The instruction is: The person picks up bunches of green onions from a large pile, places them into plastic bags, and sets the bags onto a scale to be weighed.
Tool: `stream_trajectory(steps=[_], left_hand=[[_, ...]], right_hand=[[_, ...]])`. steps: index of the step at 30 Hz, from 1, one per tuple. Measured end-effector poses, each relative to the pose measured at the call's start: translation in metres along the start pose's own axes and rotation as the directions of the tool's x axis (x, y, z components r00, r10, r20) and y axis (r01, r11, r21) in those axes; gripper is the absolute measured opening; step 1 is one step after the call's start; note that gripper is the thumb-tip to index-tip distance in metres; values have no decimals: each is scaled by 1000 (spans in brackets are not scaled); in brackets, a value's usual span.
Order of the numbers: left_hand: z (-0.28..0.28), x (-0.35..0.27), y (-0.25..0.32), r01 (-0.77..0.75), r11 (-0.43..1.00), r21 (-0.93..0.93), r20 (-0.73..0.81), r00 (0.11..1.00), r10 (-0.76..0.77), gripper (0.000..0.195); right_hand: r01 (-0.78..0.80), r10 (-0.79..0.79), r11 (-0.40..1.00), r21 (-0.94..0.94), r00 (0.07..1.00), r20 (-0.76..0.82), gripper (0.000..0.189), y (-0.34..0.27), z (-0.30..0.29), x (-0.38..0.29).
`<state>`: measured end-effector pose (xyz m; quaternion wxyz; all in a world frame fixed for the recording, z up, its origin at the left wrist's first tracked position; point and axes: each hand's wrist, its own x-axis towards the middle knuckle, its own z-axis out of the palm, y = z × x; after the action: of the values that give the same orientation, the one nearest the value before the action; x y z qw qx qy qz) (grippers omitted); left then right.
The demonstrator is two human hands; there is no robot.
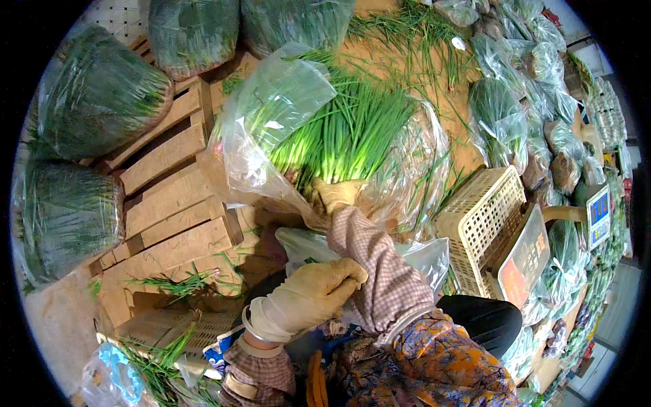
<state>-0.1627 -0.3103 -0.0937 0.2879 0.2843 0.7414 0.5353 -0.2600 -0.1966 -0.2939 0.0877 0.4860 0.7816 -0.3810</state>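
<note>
A large heap of green onions (356, 127) lies before me, partly inside an opened clear plastic bag (254, 157). My right hand (339, 193), in a tan glove, is at the root end of the stalks; its fingers go in among them and are partly hidden, so its hold cannot be told for sure. My left hand (325, 285), also gloved, is bent in front of my body, nearer to me than the onions, with its fingers curled; whether something small is between them cannot be told. Another clear plastic sheet (305, 244) lies under my forearms.
Bagged green onions (96, 91) stand around a wooden pallet (163, 168) at left. At right are a cream plastic crate (488, 213) and a scale with a lit display (599, 216), with many bagged vegetables (498, 112) beyond. Loose stalks (178, 285) lie at lower left.
</note>
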Motion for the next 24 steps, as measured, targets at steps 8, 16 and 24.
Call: stream_trajectory(steps=[8, 16, 24], left_hand=[[-9, 17, 26, 250, 958, -140, 152, 962, -228, 16], [-10, 5, 30, 425, 874, -235, 173, 903, -393, 18], [15, 30, 8, 421, 659, -623, -108, 789, -605, 34]], right_hand=[[559, -463, 807, -191, 800, 381, 20, 81, -28, 98], [-638, -292, 384, 668, 602, 743, 20, 54, -145, 11], [-890, -425, -4, 456, 414, 805, 34, 88, -178, -30]])
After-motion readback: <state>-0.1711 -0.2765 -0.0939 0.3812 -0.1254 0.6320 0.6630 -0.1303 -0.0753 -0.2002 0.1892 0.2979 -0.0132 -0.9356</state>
